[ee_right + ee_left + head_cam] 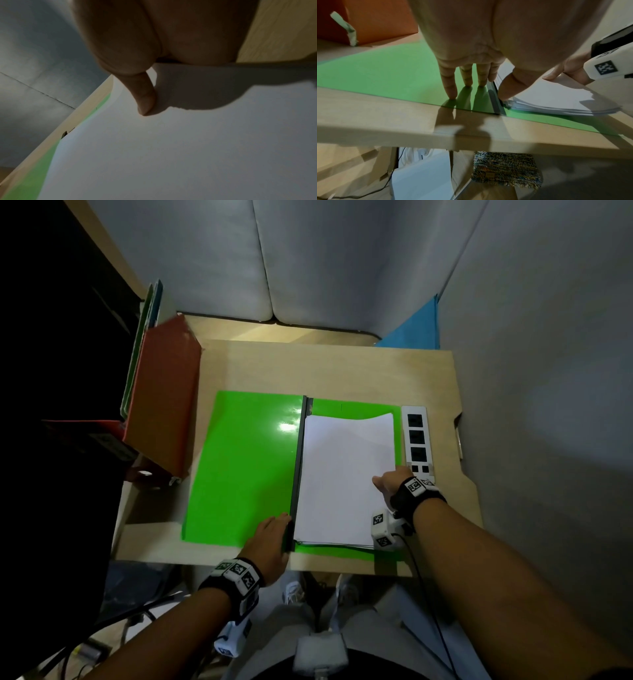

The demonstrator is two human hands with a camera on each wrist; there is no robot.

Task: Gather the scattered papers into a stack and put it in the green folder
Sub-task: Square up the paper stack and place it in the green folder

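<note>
While the paper stack (346, 477) lies lengthwise beside the green folder (243, 467) spine, the right hand (394, 486) pinches its right edge (thumb on top); the left hand (270, 542), fingers straight, presses nearer the spine.

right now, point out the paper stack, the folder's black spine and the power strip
paper stack (342, 474), head view, middle of top sheet
black spine (298, 463), head view, midway along the bar
power strip (417, 436), head view, middle socket

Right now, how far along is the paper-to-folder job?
Done: paper stack lies on the open green folder's right half. In hand: left hand presses by the spine; right hand grips the stack's right edge. Left: close the cover.
</note>
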